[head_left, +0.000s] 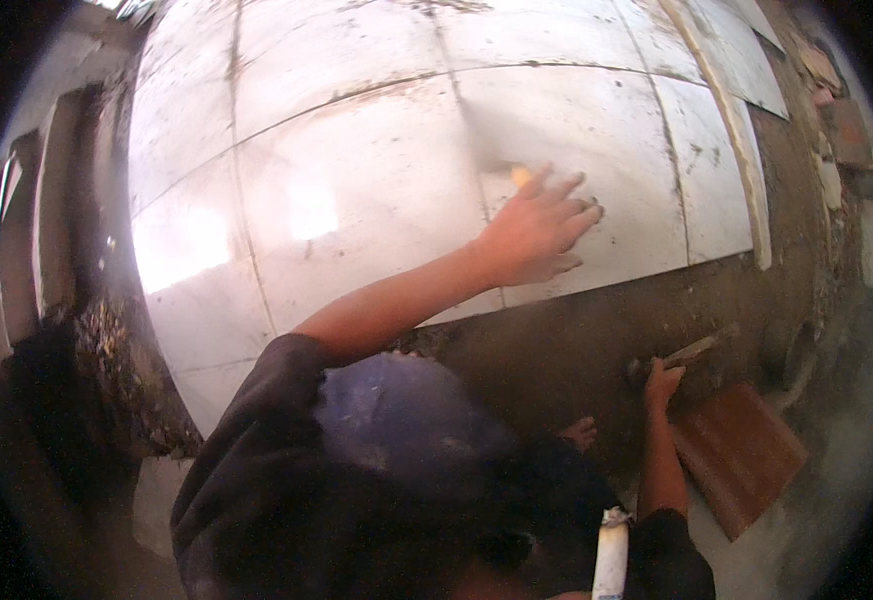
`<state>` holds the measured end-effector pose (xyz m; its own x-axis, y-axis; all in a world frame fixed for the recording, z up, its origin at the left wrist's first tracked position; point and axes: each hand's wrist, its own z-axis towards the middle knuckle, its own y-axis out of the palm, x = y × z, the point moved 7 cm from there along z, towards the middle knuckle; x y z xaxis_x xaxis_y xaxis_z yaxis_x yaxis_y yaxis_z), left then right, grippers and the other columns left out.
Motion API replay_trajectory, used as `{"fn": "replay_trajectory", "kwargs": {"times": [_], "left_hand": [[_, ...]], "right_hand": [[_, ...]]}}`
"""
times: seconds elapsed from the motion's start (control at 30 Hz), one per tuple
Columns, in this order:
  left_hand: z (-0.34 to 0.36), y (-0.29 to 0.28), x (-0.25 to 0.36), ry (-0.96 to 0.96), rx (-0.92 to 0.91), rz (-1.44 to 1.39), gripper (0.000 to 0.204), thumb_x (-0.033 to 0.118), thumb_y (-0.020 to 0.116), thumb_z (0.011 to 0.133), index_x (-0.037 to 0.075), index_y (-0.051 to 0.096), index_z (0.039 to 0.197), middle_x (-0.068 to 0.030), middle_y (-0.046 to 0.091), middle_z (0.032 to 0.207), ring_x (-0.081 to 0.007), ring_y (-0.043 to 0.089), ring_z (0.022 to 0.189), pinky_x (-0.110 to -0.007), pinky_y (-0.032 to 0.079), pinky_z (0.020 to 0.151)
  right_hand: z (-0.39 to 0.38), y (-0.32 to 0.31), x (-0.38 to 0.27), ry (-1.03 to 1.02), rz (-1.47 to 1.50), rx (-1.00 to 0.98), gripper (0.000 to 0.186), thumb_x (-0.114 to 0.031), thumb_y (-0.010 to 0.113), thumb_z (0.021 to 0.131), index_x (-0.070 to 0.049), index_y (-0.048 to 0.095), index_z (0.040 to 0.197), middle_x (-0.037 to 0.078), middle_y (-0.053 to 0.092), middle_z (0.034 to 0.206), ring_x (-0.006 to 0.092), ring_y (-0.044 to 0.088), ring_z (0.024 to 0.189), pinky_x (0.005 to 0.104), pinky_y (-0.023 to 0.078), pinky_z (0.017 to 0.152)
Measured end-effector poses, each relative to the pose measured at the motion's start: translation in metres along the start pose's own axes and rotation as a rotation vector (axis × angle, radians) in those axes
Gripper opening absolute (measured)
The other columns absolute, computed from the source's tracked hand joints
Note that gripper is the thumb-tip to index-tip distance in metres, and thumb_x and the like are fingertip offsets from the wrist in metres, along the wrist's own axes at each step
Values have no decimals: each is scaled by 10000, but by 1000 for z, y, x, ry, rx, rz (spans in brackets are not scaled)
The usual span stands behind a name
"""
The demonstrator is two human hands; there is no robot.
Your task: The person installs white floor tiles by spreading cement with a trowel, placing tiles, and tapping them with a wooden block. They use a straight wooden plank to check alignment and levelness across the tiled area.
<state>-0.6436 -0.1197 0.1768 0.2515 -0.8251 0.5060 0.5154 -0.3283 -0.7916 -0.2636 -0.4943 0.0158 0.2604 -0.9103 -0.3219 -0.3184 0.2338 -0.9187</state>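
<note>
My left hand [544, 230] rests palm down with fingers spread on a white floor tile [596, 130] near its front edge. Beside its far fingers is a small yellow-orange thing [521, 176], partly hidden by the hand; a blurred grey smear lies past it, and I cannot tell what it is. Lower right, my right hand [664, 383] is closed around what looks like a trowel [696, 350], its narrow blade pointing right over the brown bedding [556, 335]. The fingers cover most of its handle.
A reddish-brown tile [741, 455] lies by my right forearm. A long pale strip [741, 150] crosses the tiles at right. Rubble [106, 340] lines the left side. My knee [406, 410] and bare foot [581, 432] are below; a lit cigarette [611, 555] juts in at the bottom.
</note>
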Motion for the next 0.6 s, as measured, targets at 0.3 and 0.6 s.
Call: {"fn": "replay_trajectory", "kwargs": {"times": [0.3, 0.6], "left_hand": [[-62, -62, 42, 223, 248, -424, 718, 563, 652, 869, 59, 532, 1367, -160, 544, 1402, -395, 386, 1421, -644, 198, 1182], [-139, -50, -28, -23, -112, -230, 543, 553, 469, 960, 84, 727, 1046, -122, 705, 993, -335, 492, 1357, -717, 44, 1169]], "right_hand": [[-214, 3, -198, -628, -425, -917, 553, -369, 650, 929, 18, 456, 1274, 299, 657, 1110, 462, 648, 1040, 491, 509, 873], [-331, 75, -382, -352, 270, -1522, 729, -344, 625, 925, 30, 334, 1479, 162, 609, 1091, 218, 600, 916, 341, 491, 857]]}}
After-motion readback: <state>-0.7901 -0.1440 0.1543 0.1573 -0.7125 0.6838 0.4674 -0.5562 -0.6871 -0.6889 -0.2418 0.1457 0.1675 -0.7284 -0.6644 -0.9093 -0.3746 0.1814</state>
